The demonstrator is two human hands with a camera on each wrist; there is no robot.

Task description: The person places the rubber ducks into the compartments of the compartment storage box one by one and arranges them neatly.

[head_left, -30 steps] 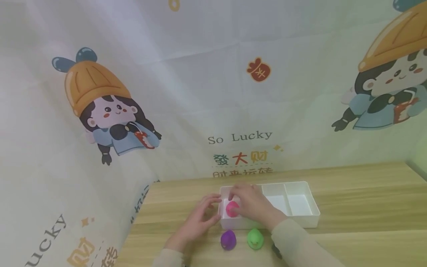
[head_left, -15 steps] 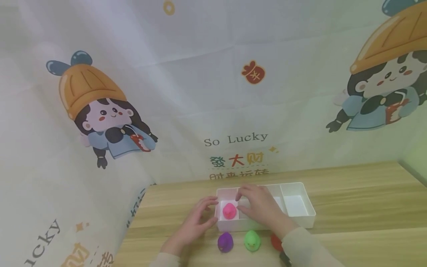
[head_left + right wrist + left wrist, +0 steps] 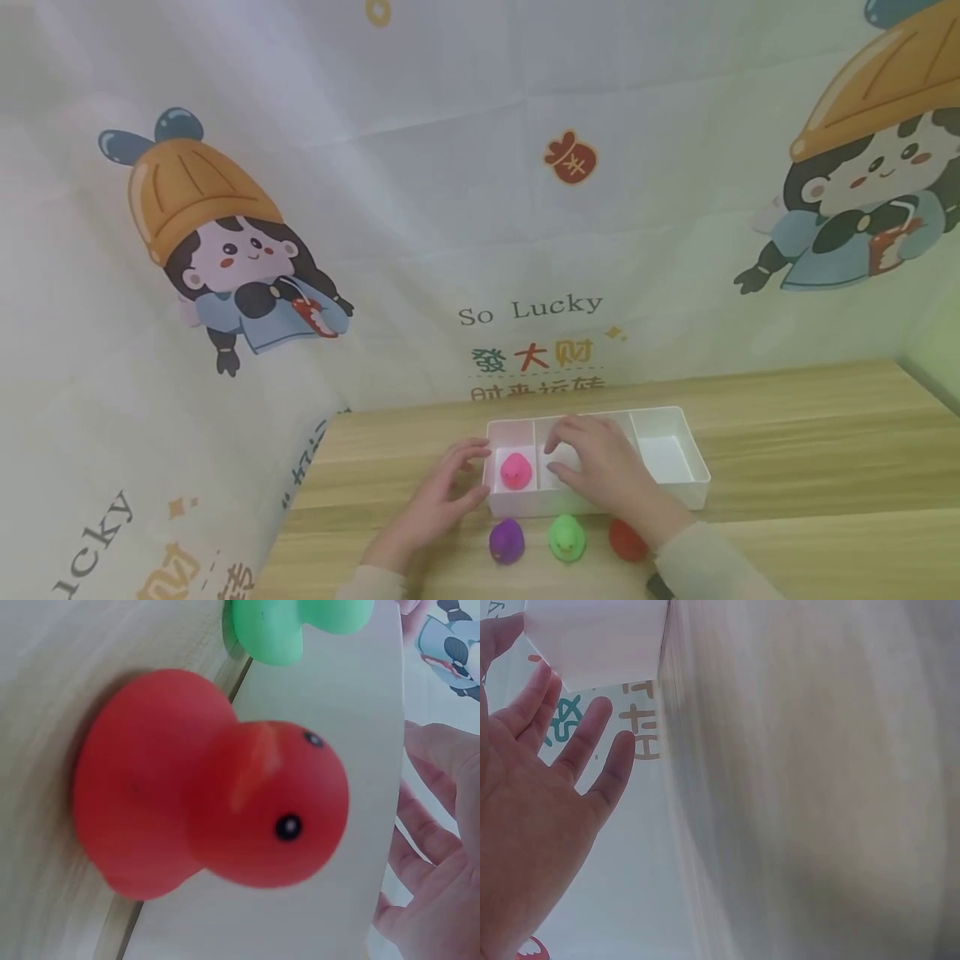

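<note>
A white box [image 3: 517,503] with dividers stands on the table. A pink rubber duck [image 3: 516,472] sits upright in its leftmost compartment. My left hand [image 3: 444,493] is at the box's left end, fingers spread and fingertips right at the wall; the left wrist view shows thumb and fingers beside the white corner [image 3: 604,645]. Over the compartments to the right of the pink duck hovers my right hand [image 3: 603,467], thumb and fingers apart with nothing between them. A red rubber duck [image 3: 217,787] stands below the right wrist, partly covered by the forearm in the head view.
In front of the box, a purple duck [image 3: 507,542] and a green duck [image 3: 566,539] stand in a row with the red one. The box's rightmost compartment [image 3: 663,458] is visible. Behind the wooden table [image 3: 795,450] hangs a printed cloth [image 3: 420,208].
My right hand has let go of the pink duck in the left compartment and moved to the right across the box. The red duck has come into view. The left hand stays at the box's end.
</note>
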